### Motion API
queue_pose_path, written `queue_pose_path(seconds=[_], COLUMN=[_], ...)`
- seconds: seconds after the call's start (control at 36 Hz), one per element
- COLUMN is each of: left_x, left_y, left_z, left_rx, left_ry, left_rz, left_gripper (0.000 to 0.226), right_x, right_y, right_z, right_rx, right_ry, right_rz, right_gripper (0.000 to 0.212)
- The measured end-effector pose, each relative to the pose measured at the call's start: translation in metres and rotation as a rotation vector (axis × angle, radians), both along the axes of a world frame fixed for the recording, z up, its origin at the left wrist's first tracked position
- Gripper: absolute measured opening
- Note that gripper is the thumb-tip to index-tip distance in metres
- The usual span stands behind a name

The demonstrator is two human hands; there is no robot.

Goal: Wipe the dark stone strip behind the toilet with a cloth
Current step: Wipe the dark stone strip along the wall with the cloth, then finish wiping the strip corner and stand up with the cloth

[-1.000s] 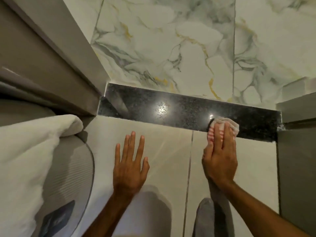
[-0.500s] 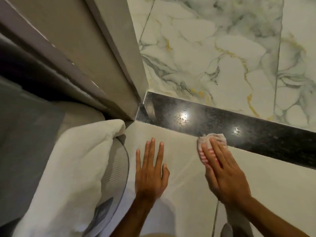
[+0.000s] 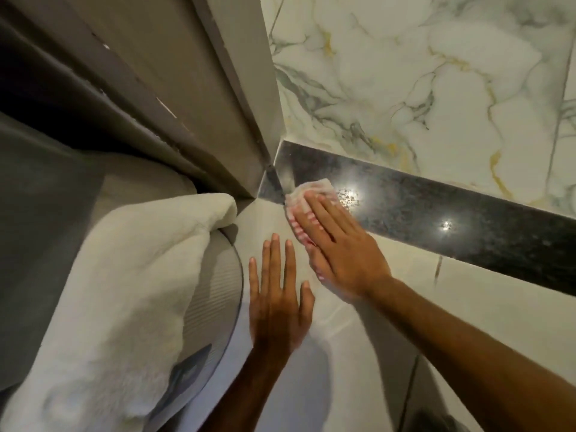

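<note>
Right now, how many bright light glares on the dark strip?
2. One glare sits on the dark stone strip just right of the cloth under the right hand; the other glare lies farther right. The hand may hide more.

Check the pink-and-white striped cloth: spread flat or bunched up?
Bunched up. The pink-and-white striped cloth sits in a crumpled wad under the right hand's fingers, on the dark stone strip's left end.

Pale ledge (image 3: 367, 347): left grip (image 3: 279, 307) flat on it, towel (image 3: 124, 291) beside.
</note>
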State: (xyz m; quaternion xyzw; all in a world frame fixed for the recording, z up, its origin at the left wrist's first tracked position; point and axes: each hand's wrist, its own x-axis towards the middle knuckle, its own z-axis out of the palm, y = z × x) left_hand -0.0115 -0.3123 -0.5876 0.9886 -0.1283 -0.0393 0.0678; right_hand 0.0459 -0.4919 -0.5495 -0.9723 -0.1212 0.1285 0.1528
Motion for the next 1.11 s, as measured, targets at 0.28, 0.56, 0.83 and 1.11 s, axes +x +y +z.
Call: queue_pose_path(seconds=[0.28,0.56,0.83,1.11], left_x=[0.005,0.01,-0.078,-0.122], left_y=[0.0,0.007,0.013,0.079], left_z=[0.0,0.074,0.353,0.614], left_rx=[-0.085,-0.079,-0.177,-0.239], left_ry=[0.002,0.342,0.648,0.534], left_rz=[0.011,-0.084,-0.025,0.088], left_gripper=[0.07,0.079,0.083,0.077], right_x=[0.073,-0.032,-0.123,-0.135], right_y=[-0.002,0.02,0.0,0.062], right_z=[0.012,0.047,0.305,0.602], right_rx=[0.034,0.122,0.841,0.89], right_ry=[-0.011,0.286,0.821,0.688], right_rz=[-0.565,-0.191,-0.952,-0.718], right_gripper=[0.067,0.077,0.059,0.056])
